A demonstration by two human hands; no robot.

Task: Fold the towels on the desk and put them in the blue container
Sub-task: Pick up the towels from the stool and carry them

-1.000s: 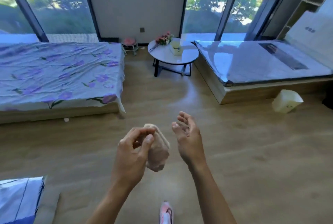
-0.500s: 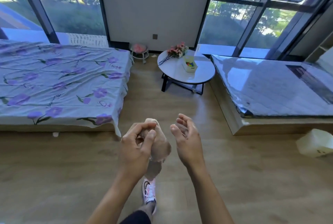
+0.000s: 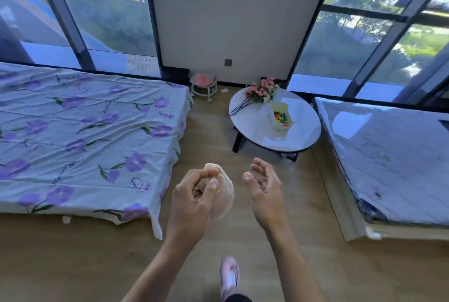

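My left hand is closed around a small beige towel, bunched into a lump and held at waist height above the wooden floor. Its folds are hidden by my fingers. A short way to its right, my right hand hovers with fingers apart and nothing in it, palm turned toward the towel. No desk and no blue container are in view.
A low bed with a purple-flowered sheet fills the left. A round white table with flowers and a small box stands ahead, a covered mattress platform on the right. Bare floor lies between them. My shoe shows below.
The view has swung left and advanced toward the round table and wall; a white bin on the floor has left the view. My hands keep the same pose with the towel.
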